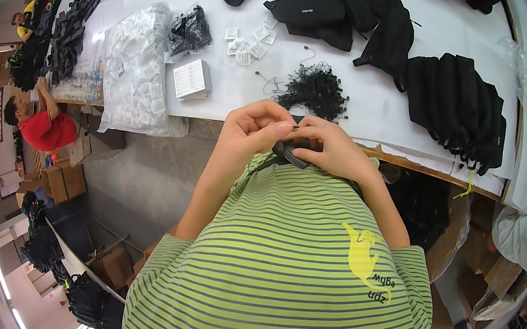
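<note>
At the table's front edge, close to my body, my two hands work together. My left hand [254, 126] is closed in a pinch, its thumb and fingertips meeting by a tiny dark piece too small to name. Beside it, my right hand [326, 146] is closed, with bent fingers on a black fabric item [293, 157] that rests against my shirt; most of that item is hidden by the hands. Just beyond them lies a tangled heap of thin black tag cords [317, 91]. Farther off are loose small white packets [248, 45] and a stack of white printed cards [191, 80].
Black pouches [317, 12] lie across the table's far side, and a row of black pouches [456, 108] sits at right. To the left are a clear bag of white packets [136, 70] and a black bundle in plastic [190, 31]. A person in red [48, 130] is at far left.
</note>
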Available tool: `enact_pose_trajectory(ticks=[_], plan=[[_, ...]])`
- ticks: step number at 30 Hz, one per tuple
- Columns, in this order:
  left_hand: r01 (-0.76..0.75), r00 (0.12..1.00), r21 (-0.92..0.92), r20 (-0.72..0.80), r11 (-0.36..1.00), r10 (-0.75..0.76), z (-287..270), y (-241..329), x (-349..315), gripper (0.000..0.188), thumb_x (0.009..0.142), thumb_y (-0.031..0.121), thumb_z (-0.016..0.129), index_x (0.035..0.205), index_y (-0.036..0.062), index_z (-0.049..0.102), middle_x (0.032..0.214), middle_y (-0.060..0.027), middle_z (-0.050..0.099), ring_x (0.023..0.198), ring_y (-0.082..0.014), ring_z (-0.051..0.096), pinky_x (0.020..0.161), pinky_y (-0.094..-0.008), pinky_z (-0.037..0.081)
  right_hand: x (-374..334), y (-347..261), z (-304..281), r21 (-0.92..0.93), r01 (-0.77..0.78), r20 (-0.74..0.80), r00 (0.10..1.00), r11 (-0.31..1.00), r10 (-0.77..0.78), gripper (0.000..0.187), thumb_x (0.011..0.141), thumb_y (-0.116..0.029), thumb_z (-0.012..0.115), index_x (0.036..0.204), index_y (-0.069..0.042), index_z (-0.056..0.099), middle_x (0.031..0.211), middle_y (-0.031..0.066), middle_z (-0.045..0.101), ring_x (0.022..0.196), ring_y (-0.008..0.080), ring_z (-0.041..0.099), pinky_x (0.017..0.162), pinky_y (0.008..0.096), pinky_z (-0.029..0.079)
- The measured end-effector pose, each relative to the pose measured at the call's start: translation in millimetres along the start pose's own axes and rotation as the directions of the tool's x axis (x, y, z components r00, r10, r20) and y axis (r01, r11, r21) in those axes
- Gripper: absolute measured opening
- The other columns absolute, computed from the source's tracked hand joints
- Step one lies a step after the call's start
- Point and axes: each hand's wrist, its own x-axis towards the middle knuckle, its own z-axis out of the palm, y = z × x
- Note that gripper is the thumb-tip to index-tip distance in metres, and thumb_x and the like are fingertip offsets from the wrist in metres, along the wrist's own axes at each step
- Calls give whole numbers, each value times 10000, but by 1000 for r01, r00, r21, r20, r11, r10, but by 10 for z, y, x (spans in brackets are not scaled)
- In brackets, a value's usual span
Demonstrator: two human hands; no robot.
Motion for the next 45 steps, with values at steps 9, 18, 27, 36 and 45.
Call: enact_pose_trajectory(ticks=[9, 18, 27, 36, 45], plan=[[30, 998, 50, -50, 998, -28, -15, -25, -1, 131, 872, 117, 608, 885, -8, 573, 551, 74, 384, 464, -9, 251, 452, -206, 164, 15, -41, 70, 57, 10, 89, 996, 998, -15, 295, 777, -60, 654, 1050, -162, 698, 807, 22, 554, 648, 147, 509, 597, 279, 427], [16, 999, 45, -37, 999, -14, -45, -51, 11, 99, 872, 88, 616, 877, -6, 588, 550, 79, 395, 464, -5, 260, 448, -199, 169, 32, -16, 93, 4, 15, 43, 999, 1000, -15, 161, 781, -162, 712, 917, -84, 670, 770, 6, 575, 616, 99, 470, 571, 250, 397], [-49, 975, 294, -192, 955, 109, 108, -211, 49, 75, 829, 65, 675, 866, 6, 645, 575, 116, 286, 529, 10, 229, 491, -183, 171, -83, -126, 55, 751, 96, -369, 881, 653, 296, 152, 871, -131, 639, 949, -5, 671, 737, 5, 607, 608, 41, 485, 557, 179, 377], [-111, 950, 378, -231, 919, 210, 168, -228, 87, 77, 828, 70, 672, 871, 10, 649, 564, 105, 282, 524, 2, 225, 486, -195, 175, -60, -184, 70, 809, 111, -344, 886, 577, 312, 153, 841, -153, 685, 933, -33, 708, 717, -8, 611, 586, 27, 455, 537, 169, 358], [-95, 940, 358, -276, 929, 202, 174, -242, 108, 89, 837, 76, 669, 877, 0, 648, 571, 108, 297, 523, 7, 234, 481, -192, 171, -44, -152, 96, 816, 93, -338, 878, 570, 340, 171, 852, -174, 671, 968, -57, 716, 722, -17, 615, 599, 10, 445, 522, 160, 325]])
